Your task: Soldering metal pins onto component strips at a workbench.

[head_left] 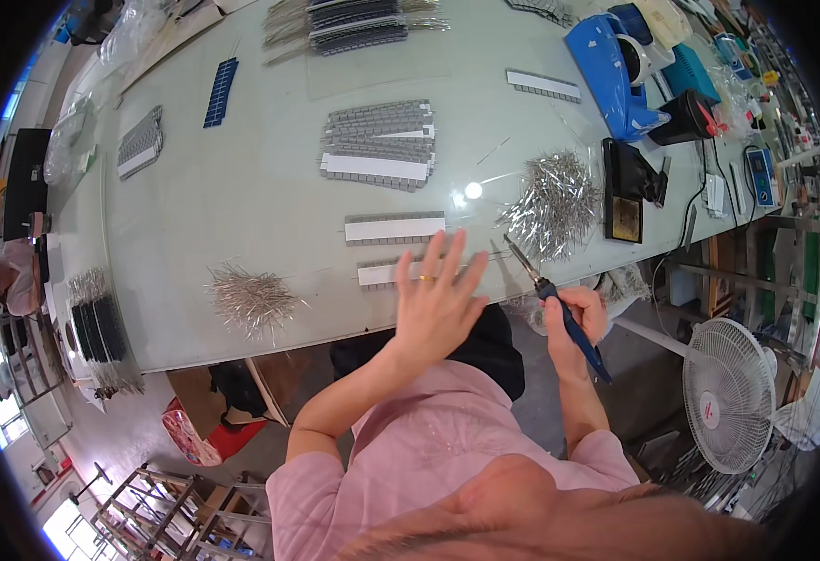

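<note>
My left hand (436, 304) is spread palm down at the table's near edge, its fingertips over the right part of a flat grey segmented strip with a white band (377, 274). Whether the fingers press on the strip cannot be made out. A similar strip (395, 229) lies just beyond, close to the fingertips. My right hand (578, 318) grips the dark blue handle of a soldering iron (570, 323). Its metal tip points up and left, near thin wire ends at the right end of the near strip. Beyond the tip sits a heap of thin silver wire pieces (556, 206).
A stack of grey strips (379, 150) lies mid-table, with dark bundled strips (358, 23) behind. Another wire heap (253, 299) is at left. On the right are a blue tape dispenser (606, 75), a black soldering-iron stand (629, 178) and a dark cup (685, 119). A fan (729, 397) stands beside me.
</note>
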{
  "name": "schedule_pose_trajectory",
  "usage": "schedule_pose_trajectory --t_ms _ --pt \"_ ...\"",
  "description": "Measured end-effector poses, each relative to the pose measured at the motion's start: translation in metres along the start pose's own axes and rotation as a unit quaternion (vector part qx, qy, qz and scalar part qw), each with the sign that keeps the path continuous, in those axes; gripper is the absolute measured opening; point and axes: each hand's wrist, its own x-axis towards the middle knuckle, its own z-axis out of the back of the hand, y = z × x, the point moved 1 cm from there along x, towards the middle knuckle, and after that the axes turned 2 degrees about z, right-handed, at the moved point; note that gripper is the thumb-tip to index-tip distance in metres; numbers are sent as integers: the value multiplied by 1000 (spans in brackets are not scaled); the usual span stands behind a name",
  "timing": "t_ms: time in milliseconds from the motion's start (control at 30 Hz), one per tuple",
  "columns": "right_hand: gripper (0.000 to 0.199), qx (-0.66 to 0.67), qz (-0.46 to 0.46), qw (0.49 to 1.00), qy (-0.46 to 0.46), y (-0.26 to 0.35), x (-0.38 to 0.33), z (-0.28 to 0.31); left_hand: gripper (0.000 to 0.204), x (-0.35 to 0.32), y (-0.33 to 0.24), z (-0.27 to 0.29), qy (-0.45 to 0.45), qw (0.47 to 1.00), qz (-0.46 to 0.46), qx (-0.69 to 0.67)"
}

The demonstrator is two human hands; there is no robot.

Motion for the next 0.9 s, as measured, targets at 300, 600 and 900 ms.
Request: schedule_pose_trajectory --t_ms 300,600,900 --pt "20 78 -38 994 -60 -11 -8 -5 48 28 7 1 -12 999 26 42" --pt "17 78 -26 996 -36 2 10 -18 48 8 40 30 16 997 56 51" --pt "16 71 -28 997 26 15 25 -31 48 0 57 31 -1 997 46 62"
